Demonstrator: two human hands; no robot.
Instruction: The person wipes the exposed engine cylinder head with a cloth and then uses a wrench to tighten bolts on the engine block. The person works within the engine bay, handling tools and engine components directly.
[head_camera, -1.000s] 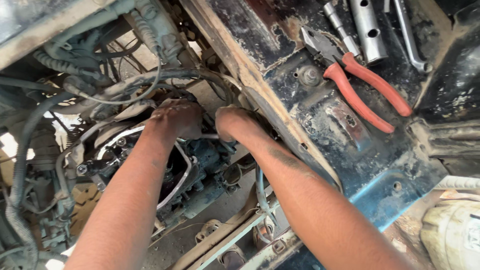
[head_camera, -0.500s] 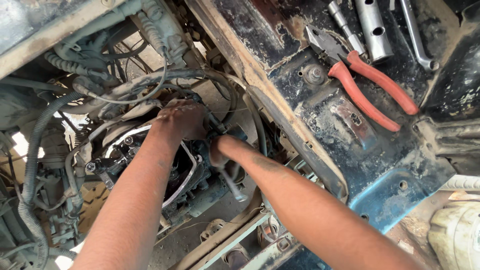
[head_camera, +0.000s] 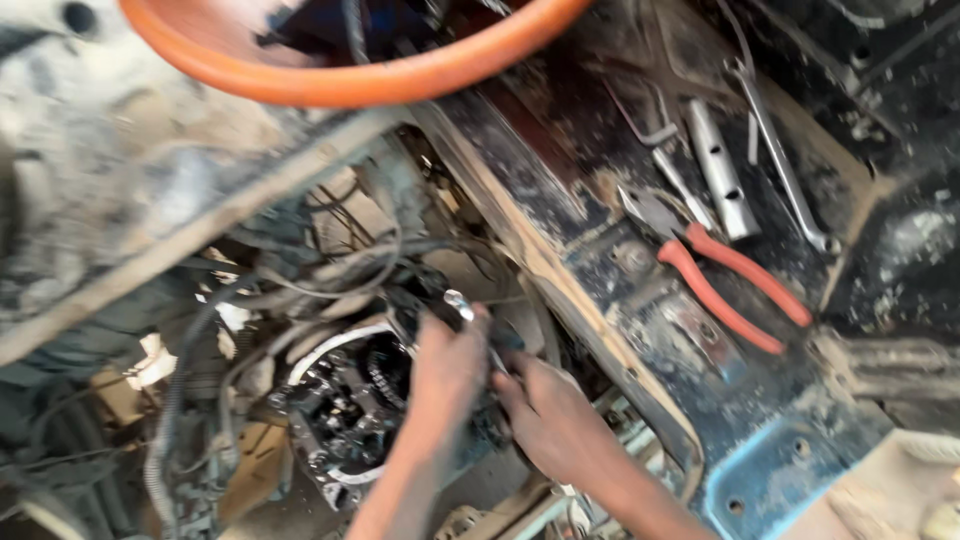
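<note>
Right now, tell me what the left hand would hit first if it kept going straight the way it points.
The left hand points up and slightly right. Just beyond its fingertips sits a small shiny metal tool tip, then a tangle of dark grey cables. Depth is unclear and the picture is blurred, so this is a guess.

Take the dirty black metal panel as your landmark. On it, towards its right, lie red-handled steel pliers, jaws pointing up-left. Just above the pliers you see a short silver metal tube with holes, and to its right a long thin steel wrench. Past the panel's upper left edge curves a thick orange hose. Below the panel's lower right end sits a blue painted plate.
</note>
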